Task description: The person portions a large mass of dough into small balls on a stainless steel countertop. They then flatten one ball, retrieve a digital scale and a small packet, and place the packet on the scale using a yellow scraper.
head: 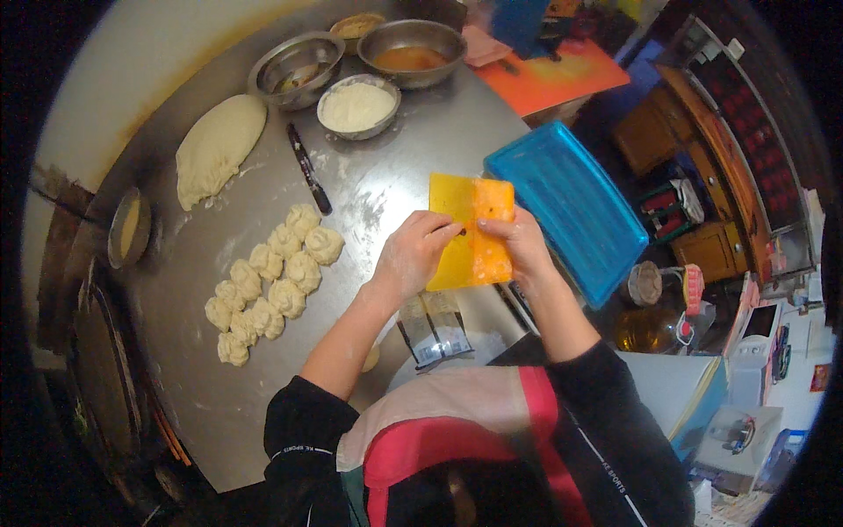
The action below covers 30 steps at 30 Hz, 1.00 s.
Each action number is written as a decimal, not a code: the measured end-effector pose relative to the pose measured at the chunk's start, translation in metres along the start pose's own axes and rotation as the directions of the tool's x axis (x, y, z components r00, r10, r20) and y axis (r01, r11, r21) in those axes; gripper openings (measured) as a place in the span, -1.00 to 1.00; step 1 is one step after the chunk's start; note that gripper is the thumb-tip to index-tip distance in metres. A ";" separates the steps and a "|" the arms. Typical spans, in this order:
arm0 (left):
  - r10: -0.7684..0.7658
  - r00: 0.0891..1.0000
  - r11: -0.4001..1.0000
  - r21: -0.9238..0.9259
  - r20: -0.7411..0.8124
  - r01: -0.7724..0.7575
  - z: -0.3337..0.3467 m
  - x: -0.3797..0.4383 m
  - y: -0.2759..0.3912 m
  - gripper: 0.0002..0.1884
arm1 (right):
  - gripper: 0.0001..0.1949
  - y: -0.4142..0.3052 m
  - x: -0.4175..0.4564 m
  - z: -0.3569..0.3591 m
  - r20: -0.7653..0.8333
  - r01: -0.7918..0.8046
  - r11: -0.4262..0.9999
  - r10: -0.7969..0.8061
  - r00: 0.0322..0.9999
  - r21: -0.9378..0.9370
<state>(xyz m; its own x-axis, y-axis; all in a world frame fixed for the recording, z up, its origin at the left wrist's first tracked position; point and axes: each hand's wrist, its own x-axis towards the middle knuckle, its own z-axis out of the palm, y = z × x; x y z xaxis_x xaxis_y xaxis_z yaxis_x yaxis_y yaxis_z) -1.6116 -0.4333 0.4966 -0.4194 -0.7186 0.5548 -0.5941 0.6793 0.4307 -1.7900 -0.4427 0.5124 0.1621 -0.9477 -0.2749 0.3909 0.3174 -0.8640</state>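
I hold a flat yellow-orange plastic piece (454, 263), which looks like a dough scraper, upright above the steel worktop (369, 244). My right hand (523, 244) grips its orange, flour-dusted side, thumb on the near face. At the yellow side, my left hand (411, 253) has thumb and fingers on the piece, close to a small dark spot. Two rough rows of twisted dough pieces (286, 298) lie to the left. Beyond them a large slab of dough (220, 148) rests on the metal, with a dark, floury stick-like tool (307, 168) to its right.
At the back stand a bowl of flour (359, 107), a steel bowl with brownish liquid (411, 58) and another steel bowl (296, 69). A blue-lidded container (566, 211) sits close to my right hand. A printed plastic packet (435, 329) lies below my hands. An oil jug (649, 329) stands right.
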 end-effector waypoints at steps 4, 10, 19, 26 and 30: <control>0.030 0.999 1.000 -0.008 0.030 -0.030 -0.002 -0.012 0.012 -0.70 | -0.65 0.003 -0.002 -0.006 -0.010 0.002 1.000 -0.002 1.000 -0.020; 0.010 0.991 0.987 -0.159 0.131 0.011 -0.017 -0.028 0.027 -0.72 | -0.65 -0.001 -0.013 -0.003 0.006 0.019 1.000 -0.019 1.000 -0.010; -0.574 0.752 -0.112 -0.941 0.323 0.318 -0.040 -0.033 0.007 -0.67 | -0.63 -0.004 -0.016 -0.005 0.057 0.016 0.998 -0.019 0.998 0.061; -0.585 0.719 -0.196 -0.926 0.375 0.322 -0.042 -0.034 0.011 -0.68 | -0.62 -0.002 -0.021 0.000 0.051 0.004 0.999 -0.007 0.999 0.054; -0.554 0.731 -0.068 -0.897 0.399 0.438 -0.044 -0.020 0.024 -0.63 | -0.62 0.004 -0.023 0.006 0.082 -0.014 0.999 0.010 0.997 0.046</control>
<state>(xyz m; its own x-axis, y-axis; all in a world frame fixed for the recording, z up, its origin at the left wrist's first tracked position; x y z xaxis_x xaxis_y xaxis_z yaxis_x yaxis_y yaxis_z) -1.5874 -0.3958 0.5268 -0.2510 -0.9609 -0.1168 0.4719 -0.2269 0.8520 -1.7863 -0.4192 0.5179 0.2397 -0.9387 -0.2480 0.4299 0.3316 -0.8398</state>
